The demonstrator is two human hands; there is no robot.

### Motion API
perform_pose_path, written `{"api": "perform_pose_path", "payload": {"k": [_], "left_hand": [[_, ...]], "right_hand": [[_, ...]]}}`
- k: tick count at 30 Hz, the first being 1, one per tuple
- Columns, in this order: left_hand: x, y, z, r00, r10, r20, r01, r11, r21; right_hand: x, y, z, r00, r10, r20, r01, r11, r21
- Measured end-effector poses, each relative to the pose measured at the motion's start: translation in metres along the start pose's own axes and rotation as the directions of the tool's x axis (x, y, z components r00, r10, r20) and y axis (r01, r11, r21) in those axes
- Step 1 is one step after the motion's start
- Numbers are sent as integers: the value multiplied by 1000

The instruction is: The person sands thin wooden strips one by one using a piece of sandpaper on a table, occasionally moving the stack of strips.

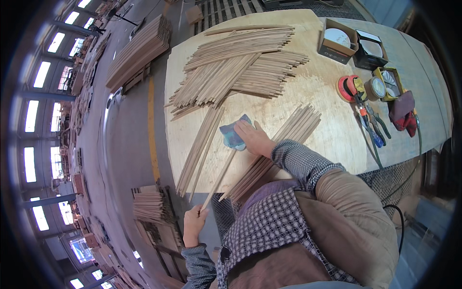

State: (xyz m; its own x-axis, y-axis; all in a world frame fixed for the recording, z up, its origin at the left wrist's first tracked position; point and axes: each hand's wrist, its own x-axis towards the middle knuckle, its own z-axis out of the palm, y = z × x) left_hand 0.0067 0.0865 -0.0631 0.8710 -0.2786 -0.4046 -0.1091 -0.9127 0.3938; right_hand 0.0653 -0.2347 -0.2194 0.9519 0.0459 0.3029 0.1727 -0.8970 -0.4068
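My left hand [194, 224] is closed round the near end of a thin wooden strip [220, 176], beyond the table's near edge. My right hand [256, 139] presses a crumpled blue-teal cloth [232, 137] over the strip's far part, with its fingers on the cloth. The strip's far end is hidden under the cloth and hand. To the left lie a few loose strips [199, 147] in a narrow row. A bundle of strips [294, 126] lies to the right, passing under my right forearm.
A large crisscrossed pile of strips [240, 62] covers the table's far side. At right are boxes of round discs [338, 41], a red-yellow sander [350, 87], a tin [375, 89], pliers [380, 120] and a dark red cloth [403, 108]. Stacked boards [139, 53] stand left.
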Motion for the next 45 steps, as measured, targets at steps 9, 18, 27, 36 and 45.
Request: {"api": "perform_pose_path", "payload": {"k": [9,18,27,36,45], "left_hand": [[-4,-20,17,999,-29,-18,31,992,120],[38,-12,54,969,130,-209,-76,966,248],[117,68,151,851,423,-311,-436,899,29],[101,-6,136,890,388,-239,-337,914,226],[83,-122,119,679,-269,-682,435,897,79]], "right_hand": [[-16,-34,26,971,-230,65,201,935,294],[12,19,-25,847,31,531,-112,986,121],[-12,39,-85,946,-6,323,-62,978,198],[-22,37,-97,749,117,652,-275,950,145],[-44,38,-80,982,-120,148,103,988,113]]}}
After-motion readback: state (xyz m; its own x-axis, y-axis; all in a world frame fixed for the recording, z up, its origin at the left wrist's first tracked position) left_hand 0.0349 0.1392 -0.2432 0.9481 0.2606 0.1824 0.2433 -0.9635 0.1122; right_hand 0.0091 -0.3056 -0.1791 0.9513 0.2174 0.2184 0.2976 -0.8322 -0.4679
